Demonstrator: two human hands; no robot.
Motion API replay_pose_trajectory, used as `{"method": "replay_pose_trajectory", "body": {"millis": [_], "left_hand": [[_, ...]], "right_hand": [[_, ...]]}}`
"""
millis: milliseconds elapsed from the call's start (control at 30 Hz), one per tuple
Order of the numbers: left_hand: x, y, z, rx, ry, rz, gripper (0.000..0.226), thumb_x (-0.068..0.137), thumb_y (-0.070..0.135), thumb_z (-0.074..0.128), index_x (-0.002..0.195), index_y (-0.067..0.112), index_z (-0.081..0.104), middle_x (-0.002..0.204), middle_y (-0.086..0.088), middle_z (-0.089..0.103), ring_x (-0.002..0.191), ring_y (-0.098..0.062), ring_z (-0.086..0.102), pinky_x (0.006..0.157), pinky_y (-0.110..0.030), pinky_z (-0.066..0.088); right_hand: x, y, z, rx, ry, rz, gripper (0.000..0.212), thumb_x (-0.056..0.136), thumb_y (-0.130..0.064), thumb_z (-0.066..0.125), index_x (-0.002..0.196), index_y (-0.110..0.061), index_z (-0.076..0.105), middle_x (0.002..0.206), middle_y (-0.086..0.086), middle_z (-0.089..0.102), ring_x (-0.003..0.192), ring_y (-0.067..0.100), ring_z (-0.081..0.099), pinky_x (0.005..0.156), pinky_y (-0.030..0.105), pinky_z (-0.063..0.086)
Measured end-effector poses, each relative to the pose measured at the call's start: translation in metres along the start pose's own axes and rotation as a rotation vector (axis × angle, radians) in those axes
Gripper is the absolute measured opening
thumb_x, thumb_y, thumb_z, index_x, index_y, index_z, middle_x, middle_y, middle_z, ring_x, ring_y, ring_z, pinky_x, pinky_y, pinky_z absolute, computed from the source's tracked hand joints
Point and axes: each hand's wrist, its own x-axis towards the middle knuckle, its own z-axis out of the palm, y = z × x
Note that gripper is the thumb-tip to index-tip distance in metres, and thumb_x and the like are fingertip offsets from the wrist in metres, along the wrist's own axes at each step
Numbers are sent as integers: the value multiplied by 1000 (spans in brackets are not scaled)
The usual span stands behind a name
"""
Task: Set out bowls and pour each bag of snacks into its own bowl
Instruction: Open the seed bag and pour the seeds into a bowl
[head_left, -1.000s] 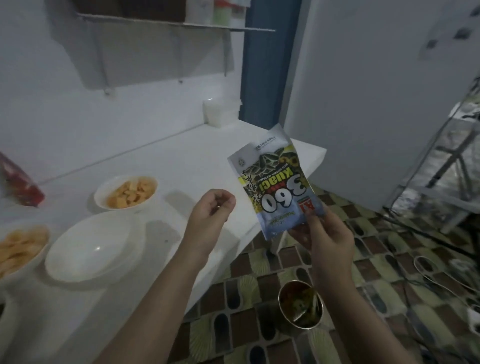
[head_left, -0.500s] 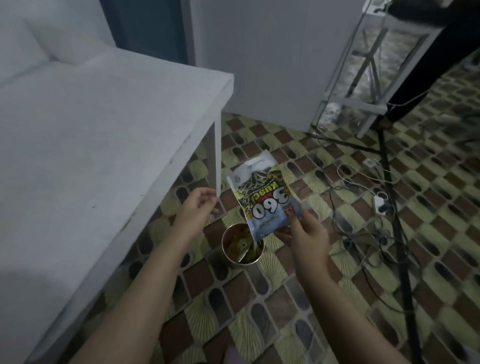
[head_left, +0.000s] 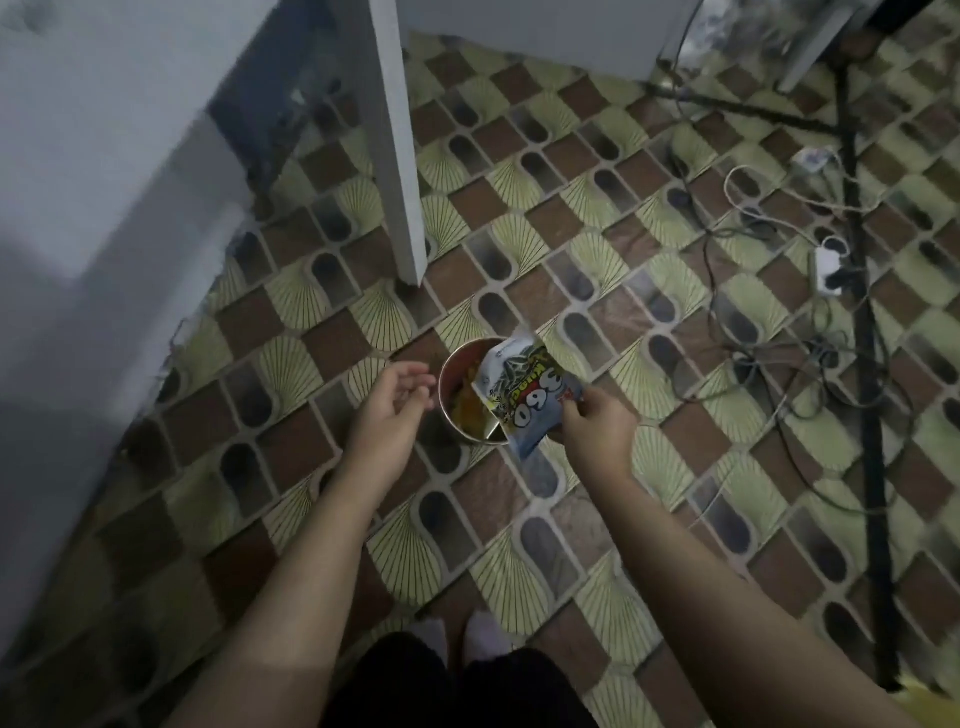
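Observation:
My right hand (head_left: 597, 423) pinches a blue and yellow snack bag (head_left: 522, 397) printed "360", held over a round metal bin (head_left: 457, 387) that stands on the floor. The bag covers the bin's right half; yellow and orange wrappers show inside the bin. My left hand (head_left: 392, 410) hovers just left of the bin's rim, fingers loosely curled and holding nothing. No bowls are in this view.
A white table (head_left: 78, 156) fills the left side, its leg (head_left: 397, 156) standing on the patterned tile floor just behind the bin. Tangled cables and a power strip (head_left: 826, 270) lie at the right beside a dark tripod leg (head_left: 865, 312).
The view has swung from the tabletop with bowls down to the floor. Both hands dropped toward the bin, and the bag now hangs over its opening.

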Motion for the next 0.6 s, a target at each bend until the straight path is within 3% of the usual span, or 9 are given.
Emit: {"method": "replay_pose_trajectory", "body": {"millis": [67,167,267,300,367,500,533,600], "left_hand": [[21,-37,7,-6,8,1,23,99,18,50,119,28,57,112,16,64,94,2,64,73,-17,43],[52,-94,19,-29,40,8,22,100,17,50,117,27,58,111,15,64,90,4,64,74,-15,44],[74,-140,32,-65,64,11,22,100,17,49,116,29,59,111,15,64,93,1,65,76,-16,46],[76,-147,35,-76,53,3,22,100,18,49,116,30,58,112,15,64,94,1,65,76,-17,46],[77,-154,40,-82,20,-3,22,100,20,49,115,33,59,112,16,65,98,-1,64,77,-18,46],[62,-124,36,-92,-10,46,20,99,23,50,114,31,60,110,17,66,96,2,65,72,-11,48],[54,-109,32,-91,-10,61,19,99,25,50,114,32,61,109,18,66,96,2,65,73,-11,48],[34,-69,24,-89,-22,90,18,99,28,50,112,34,60,108,20,67,96,2,65,77,-16,47]], "right_hand": [[24,25,32,-86,-5,-23,17,91,-10,53,78,-13,63,58,-5,59,54,10,56,46,12,45],[59,66,81,-133,-20,-57,17,92,-12,54,80,-8,65,60,-1,58,53,8,51,44,16,35],[81,98,119,-123,-50,-82,28,96,-22,56,122,-13,65,76,-1,67,63,12,60,52,16,43],[82,103,124,-86,-63,-75,41,97,-24,56,138,-20,54,87,-3,69,73,12,62,60,17,47],[77,106,132,-21,-76,-70,53,99,-22,54,150,-27,39,101,-8,67,81,8,61,65,17,47],[41,82,114,159,-68,-54,46,100,-16,52,144,-28,47,106,-4,70,81,6,69,52,9,50],[30,71,102,196,-51,-71,42,100,-17,51,140,-29,52,105,-4,71,82,7,70,56,11,53],[7,39,71,260,-21,-123,32,101,-19,49,128,-33,59,99,-6,73,80,12,72,63,30,62]]}}
